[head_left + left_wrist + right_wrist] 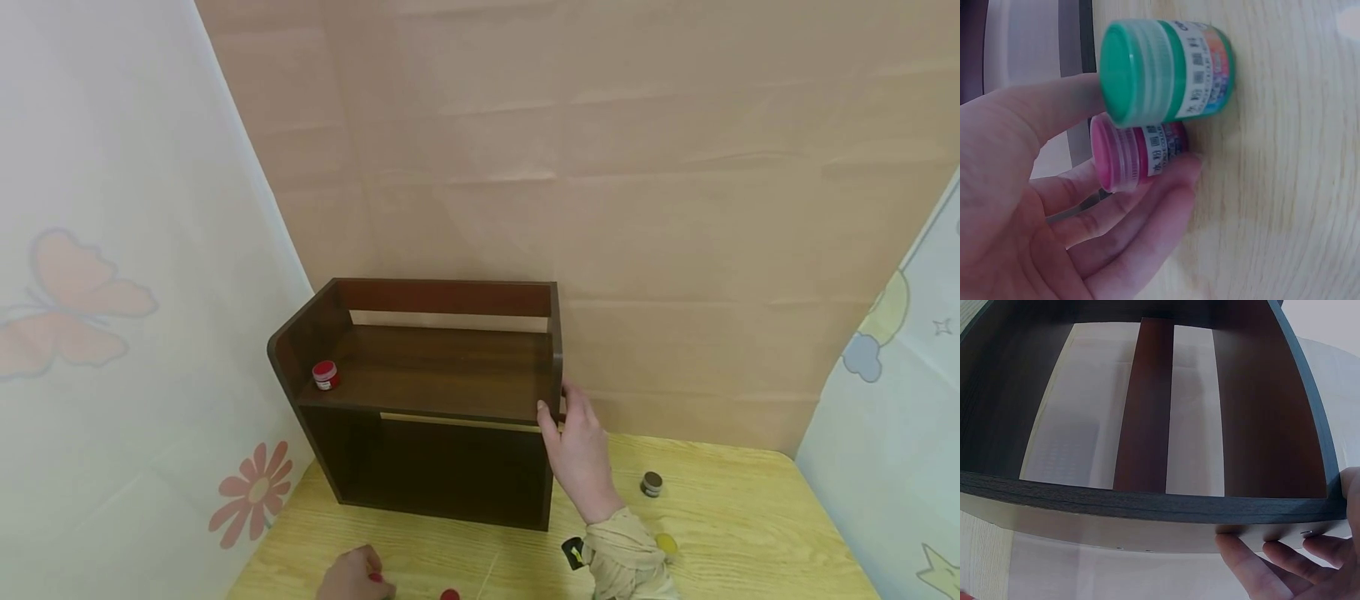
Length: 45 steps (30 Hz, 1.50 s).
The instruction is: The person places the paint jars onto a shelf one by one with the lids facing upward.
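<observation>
A dark brown two-tier shelf (442, 367) stands on the table. My right hand (581, 450) grips its right side panel, thumb at the front edge and fingers along the outer face; the right wrist view shows these fingertips (1235, 544) against the panel. Low in the head view, my left hand (354, 575) curls its fingers around a small paint jar with a pink lid (1105, 153). A green paint jar (1179, 72) overlaps it, nearer the left wrist camera. On the upper shelf, at its left end, sits a red paint jar (326, 375).
Right of the shelf, a jar with a dark brown lid (652, 483) stands on the wood-grain table (742, 517). Beside the right sleeve is a yellow lid (666, 543). A red lid (450, 594) shows at the bottom edge. Paper-covered walls (675, 250) enclose the table.
</observation>
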{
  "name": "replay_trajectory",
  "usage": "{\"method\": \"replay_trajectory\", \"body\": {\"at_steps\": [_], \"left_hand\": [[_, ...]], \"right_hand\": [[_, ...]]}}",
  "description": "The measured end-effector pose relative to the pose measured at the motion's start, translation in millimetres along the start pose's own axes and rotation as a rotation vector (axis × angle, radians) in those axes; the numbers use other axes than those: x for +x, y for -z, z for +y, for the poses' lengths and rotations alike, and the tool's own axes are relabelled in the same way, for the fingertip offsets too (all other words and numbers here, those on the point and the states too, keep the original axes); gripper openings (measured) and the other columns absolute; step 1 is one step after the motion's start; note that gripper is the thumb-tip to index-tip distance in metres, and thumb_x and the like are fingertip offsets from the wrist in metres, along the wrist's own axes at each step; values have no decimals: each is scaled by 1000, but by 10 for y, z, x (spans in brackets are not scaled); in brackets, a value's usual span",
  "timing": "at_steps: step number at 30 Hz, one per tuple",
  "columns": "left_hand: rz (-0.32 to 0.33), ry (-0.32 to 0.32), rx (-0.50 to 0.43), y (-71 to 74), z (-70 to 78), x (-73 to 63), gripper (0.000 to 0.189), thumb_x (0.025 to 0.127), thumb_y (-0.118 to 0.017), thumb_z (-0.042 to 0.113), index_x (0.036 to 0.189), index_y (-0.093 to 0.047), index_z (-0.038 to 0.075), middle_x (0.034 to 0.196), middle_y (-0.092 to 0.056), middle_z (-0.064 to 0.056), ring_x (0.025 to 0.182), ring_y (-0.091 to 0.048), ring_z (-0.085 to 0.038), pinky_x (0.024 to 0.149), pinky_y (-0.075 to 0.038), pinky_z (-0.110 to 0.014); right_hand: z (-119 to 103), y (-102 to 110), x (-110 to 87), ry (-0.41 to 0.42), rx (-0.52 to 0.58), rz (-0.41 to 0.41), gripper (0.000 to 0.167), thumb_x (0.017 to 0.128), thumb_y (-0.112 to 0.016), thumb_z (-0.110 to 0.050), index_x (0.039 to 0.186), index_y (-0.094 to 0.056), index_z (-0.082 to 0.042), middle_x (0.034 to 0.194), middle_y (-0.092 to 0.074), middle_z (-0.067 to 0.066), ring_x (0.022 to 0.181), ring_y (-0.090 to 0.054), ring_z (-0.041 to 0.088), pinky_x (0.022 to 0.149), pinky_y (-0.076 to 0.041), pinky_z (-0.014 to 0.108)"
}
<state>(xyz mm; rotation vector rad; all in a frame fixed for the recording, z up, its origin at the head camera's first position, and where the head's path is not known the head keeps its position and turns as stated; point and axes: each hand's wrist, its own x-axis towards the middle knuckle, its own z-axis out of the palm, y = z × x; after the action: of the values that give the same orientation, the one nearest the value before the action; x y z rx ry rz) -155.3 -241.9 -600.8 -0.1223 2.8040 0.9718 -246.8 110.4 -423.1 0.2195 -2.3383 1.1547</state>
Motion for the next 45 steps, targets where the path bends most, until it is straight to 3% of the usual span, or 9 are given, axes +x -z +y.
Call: {"method": "replay_trajectory", "body": {"at_steps": [7, 15, 26, 32, 39, 45], "left_hand": [[-17, -39, -51, -26, -51, 39, 32, 70, -88, 14, 88, -62, 6, 75, -60, 0, 68, -59, -19, 61, -52, -40], [-51, 19, -123, -35, -24, -16, 26, 67, -78, 2, 84, -60, 8, 73, -58, -2, 65, -57, -19, 58, -49, -37], [-7, -116, -60, 14, -73, 49, 20, 69, -73, 0, 82, -60, 8, 72, -55, -1, 60, -55, -16, 52, -49, -31], [64, -167, -61, 26, -66, 59, 19, 70, -73, 2, 85, -63, 9, 72, -57, 2, 60, -54, -12, 51, -47, -27], [262, -229, -39, 17, 33, 51, 21, 71, -72, 0, 88, -66, 10, 65, -51, 8, 54, -45, -4, 49, -39, -24], [292, -211, -55, 117, 143, 66, 26, 71, -74, -5, 94, -68, 5, 78, -60, 2, 66, -55, -10, 56, -47, -26]], "right_hand": [[6, -11, -2, -14, -11, -6, 55, 103, -60, -31, 145, -46, 3, 135, -57, 23, 112, -63, 41, 85, -54, 56], [-4, -7, -10, -21, 0, -18, 55, 104, -59, -32, 145, -46, 2, 136, -56, 23, 112, -63, 41, 84, -55, 56], [0, -14, -13, -25, -4, -15, 55, 104, -59, -33, 145, -46, 1, 136, -57, 22, 111, -63, 41, 84, -55, 56], [6, -16, -15, -30, -5, -17, 55, 104, -58, -33, 145, -47, 1, 136, -56, 21, 111, -64, 41, 85, -54, 56], [11, -16, -9, -28, -6, -14, 55, 104, -58, -32, 145, -46, 2, 136, -57, 22, 111, -63, 41, 86, -54, 56], [18, -12, -7, -33, -10, -19, 57, 104, -57, -34, 147, -45, 2, 137, -56, 23, 115, -61, 42, 89, -52, 57]]}}
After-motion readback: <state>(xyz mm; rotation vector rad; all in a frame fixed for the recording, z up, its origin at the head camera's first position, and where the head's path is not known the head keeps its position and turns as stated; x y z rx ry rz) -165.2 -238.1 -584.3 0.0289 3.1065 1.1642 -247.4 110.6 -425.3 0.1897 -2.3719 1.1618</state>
